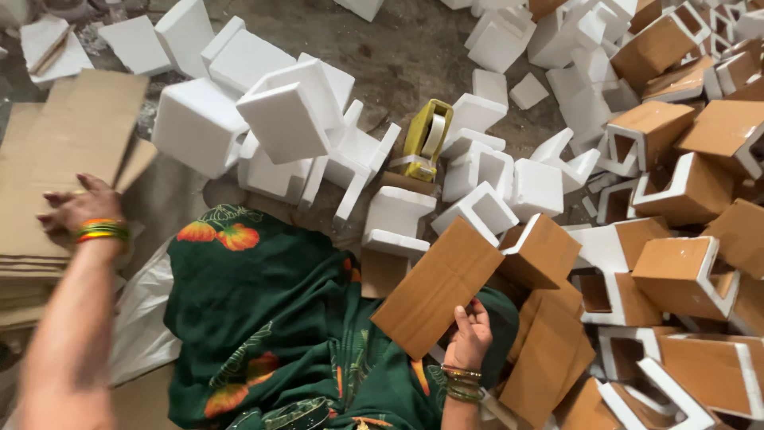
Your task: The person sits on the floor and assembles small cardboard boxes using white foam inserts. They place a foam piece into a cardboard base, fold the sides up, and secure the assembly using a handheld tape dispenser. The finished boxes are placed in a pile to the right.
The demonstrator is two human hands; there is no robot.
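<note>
hands: rt (469, 338) grips flat brown cardboard piece (436, 288), lt (79, 205) on cardboard stack (48, 159)

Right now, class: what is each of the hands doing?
Left hand: open, flat on the cardboard stack.
Right hand: closed on a cardboard-covered foam piece.

A grey concrete floor (398, 56) carries everything. White foam blocks (199, 127), a yellow tape dispenser (427, 139), a stack of flat cardboard sheets (48, 159) and cardboard-faced foam pieces (684, 271) lie scattered on it.
</note>
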